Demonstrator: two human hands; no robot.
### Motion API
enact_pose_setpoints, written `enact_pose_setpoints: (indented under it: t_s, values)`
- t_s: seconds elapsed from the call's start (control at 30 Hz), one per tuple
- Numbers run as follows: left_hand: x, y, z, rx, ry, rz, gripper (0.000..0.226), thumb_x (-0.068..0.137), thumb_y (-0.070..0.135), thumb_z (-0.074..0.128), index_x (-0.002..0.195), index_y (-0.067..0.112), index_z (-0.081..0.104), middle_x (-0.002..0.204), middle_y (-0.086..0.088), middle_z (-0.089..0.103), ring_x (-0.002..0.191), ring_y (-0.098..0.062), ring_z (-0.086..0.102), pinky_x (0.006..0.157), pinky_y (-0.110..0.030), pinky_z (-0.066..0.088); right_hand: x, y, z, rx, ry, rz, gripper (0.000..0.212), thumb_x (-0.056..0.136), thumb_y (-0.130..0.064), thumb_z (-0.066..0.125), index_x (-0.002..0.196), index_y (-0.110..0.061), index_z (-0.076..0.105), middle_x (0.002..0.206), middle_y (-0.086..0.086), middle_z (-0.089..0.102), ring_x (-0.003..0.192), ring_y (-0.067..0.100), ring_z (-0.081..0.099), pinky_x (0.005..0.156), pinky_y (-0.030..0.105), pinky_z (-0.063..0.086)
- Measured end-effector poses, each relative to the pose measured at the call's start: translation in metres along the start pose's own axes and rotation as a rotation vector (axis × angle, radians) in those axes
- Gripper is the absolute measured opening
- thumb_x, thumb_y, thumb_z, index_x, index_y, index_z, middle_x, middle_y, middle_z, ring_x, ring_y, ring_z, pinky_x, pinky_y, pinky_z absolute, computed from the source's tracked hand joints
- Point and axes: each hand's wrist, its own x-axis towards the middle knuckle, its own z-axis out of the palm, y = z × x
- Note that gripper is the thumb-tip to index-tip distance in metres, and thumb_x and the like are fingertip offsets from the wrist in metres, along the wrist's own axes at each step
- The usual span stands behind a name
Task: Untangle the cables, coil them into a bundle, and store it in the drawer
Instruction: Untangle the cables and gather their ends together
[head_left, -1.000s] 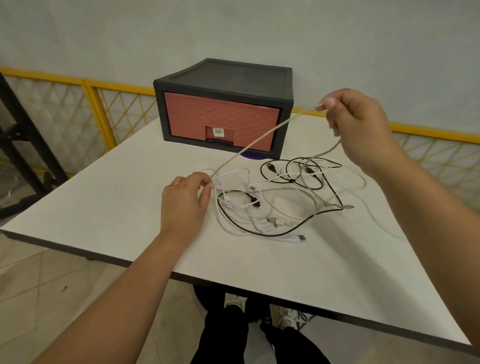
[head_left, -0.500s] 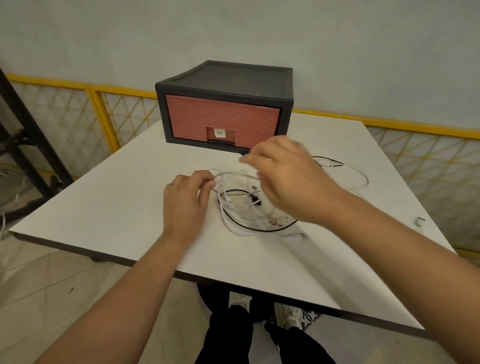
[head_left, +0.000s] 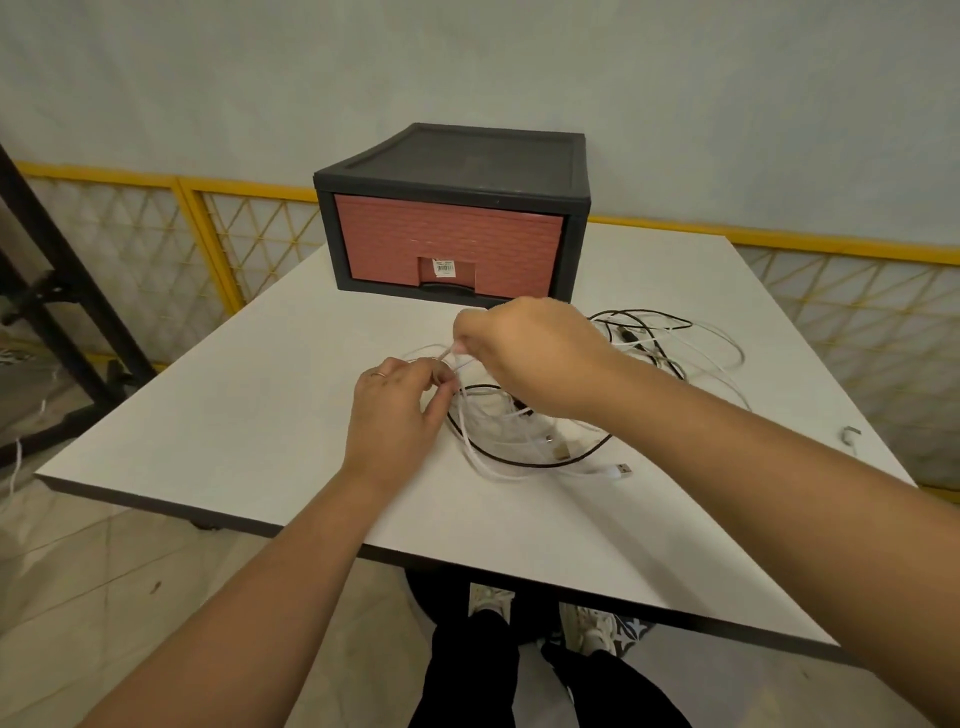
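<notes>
Step in hand: untangling. Your left hand (head_left: 397, 415) and right hand (head_left: 524, 358) both pinch 1 pale beige cable (head_left: 448, 354) over the white counter (head_left: 249, 415), beside the loose black-and-white cable tangle (head_left: 524, 447). The grey-framed, terracotta-fronted plastic drawer (head_left: 449, 244) stands shut behind. Next, I judge: draw the strand clear.

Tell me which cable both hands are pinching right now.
The beige cable, pinched between left hand and right hand; the black cable and white cable lie loose on the table.

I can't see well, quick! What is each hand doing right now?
Left hand: closed, pinching a pale cable.
Right hand: closed, pinching the same pale cable just above the left.
</notes>
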Motion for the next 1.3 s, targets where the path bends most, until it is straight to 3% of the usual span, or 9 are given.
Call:
enact_pose_setpoints:
  t_s: [0.17, 0.3, 0.53, 0.63, 0.77, 0.93, 1.07, 1.17, 1.3]
  values:
    - [0.005, -0.002, 0.002, -0.019, -0.052, -0.023, 0.009, 0.089, 0.027, 0.065, 0.089, 0.021, 0.071, 0.085, 0.016, 0.068, 0.086, -0.021, 0.063, 0.083, -0.047, 0.049, -0.019, 0.03, -0.033, 0.369, 0.243, 0.18, 0.018, 0.099, -0.029, 0.049, 0.099, -0.019, 0.064, 0.063, -0.011, 0.05, 0.06, 0.013, 0.047, 0.058, 0.03, 0.037]
    - [0.013, -0.001, 0.003, -0.1, -0.06, -0.101, 0.005, 0.092, 0.024, 0.067, 0.091, 0.022, 0.072, 0.084, 0.017, 0.065, 0.09, -0.016, 0.06, 0.085, -0.045, 0.048, -0.036, 0.06, -0.054, 0.401, 0.348, 0.286, 0.015, 0.099, -0.025, 0.052, 0.098, -0.018, 0.066, 0.063, -0.009, 0.049, 0.058, 0.007, 0.045, 0.058, 0.03, 0.037]
    - [0.036, 0.024, -0.011, -0.188, 0.001, -0.082, 0.007, 0.094, 0.026, 0.064, 0.093, 0.021, 0.069, 0.084, 0.014, 0.069, 0.084, -0.009, 0.063, 0.076, -0.031, 0.046, -0.068, 0.089, -0.045, -0.041, 0.208, 0.335, 0.033, 0.096, -0.021, 0.055, 0.128, -0.02, 0.06, 0.122, 0.004, 0.058, 0.11, 0.03, 0.048, 0.092, 0.039, 0.038]
    - [0.042, 0.036, -0.014, -0.151, 0.027, -0.022, 0.006, 0.092, 0.025, 0.067, 0.091, 0.022, 0.072, 0.083, 0.014, 0.069, 0.083, -0.008, 0.061, 0.075, -0.023, 0.043, -0.055, 0.064, -0.023, -0.208, 0.201, 0.111, 0.045, 0.089, -0.023, 0.063, 0.133, -0.013, 0.055, 0.126, 0.008, 0.059, 0.116, 0.035, 0.049, 0.096, 0.047, 0.038]
    - [0.041, 0.048, -0.017, -0.101, 0.049, 0.069, 0.008, 0.09, 0.028, 0.067, 0.09, 0.022, 0.072, 0.081, 0.014, 0.07, 0.081, -0.012, 0.061, 0.079, -0.039, 0.049, -0.024, 0.04, -0.003, -0.273, 0.023, 0.025, 0.038, 0.098, -0.033, 0.049, 0.132, -0.014, 0.053, 0.118, 0.006, 0.064, 0.109, 0.03, 0.056, 0.097, 0.04, 0.037]
    - [0.039, 0.043, -0.021, -0.082, 0.023, 0.029, 0.006, 0.091, 0.026, 0.067, 0.092, 0.022, 0.071, 0.083, 0.013, 0.07, 0.083, -0.012, 0.061, 0.079, -0.035, 0.046, -0.006, 0.033, 0.0, -0.014, -0.039, 0.134, 0.02, 0.102, -0.022, 0.041, 0.117, -0.019, 0.054, 0.088, 0.004, 0.058, 0.077, 0.025, 0.053, 0.062, 0.033, 0.041]
    - [0.037, 0.034, -0.015, -0.108, -0.064, -0.097, 0.004, 0.093, 0.025, 0.065, 0.091, 0.025, 0.068, 0.078, 0.02, 0.064, 0.083, -0.006, 0.061, 0.071, -0.022, 0.042, -0.004, 0.033, -0.006, 0.274, 0.067, 0.201, 0.025, 0.104, -0.032, 0.036, 0.104, -0.019, 0.057, 0.069, -0.005, 0.051, 0.07, 0.023, 0.052, 0.061, 0.034, 0.041]
    - [0.033, 0.033, -0.01, -0.171, -0.064, -0.171, 0.006, 0.094, 0.026, 0.065, 0.094, 0.022, 0.069, 0.083, 0.016, 0.068, 0.082, -0.003, 0.063, 0.066, -0.008, 0.038, -0.004, 0.037, -0.013, 0.423, 0.161, 0.227, 0.025, 0.103, -0.031, 0.039, 0.103, -0.018, 0.06, 0.077, -0.002, 0.059, 0.073, 0.019, 0.054, 0.067, 0.036, 0.043]
    - [0.035, 0.037, -0.004, -0.172, -0.079, -0.171, 0.003, 0.093, 0.024, 0.065, 0.094, 0.024, 0.068, 0.088, 0.012, 0.07, 0.086, -0.005, 0.064, 0.072, -0.016, 0.044, -0.012, 0.044, -0.018, 0.592, 0.255, 0.286, 0.021, 0.103, -0.025, 0.042, 0.099, -0.018, 0.061, 0.077, -0.011, 0.056, 0.071, 0.005, 0.049, 0.069, 0.029, 0.042]
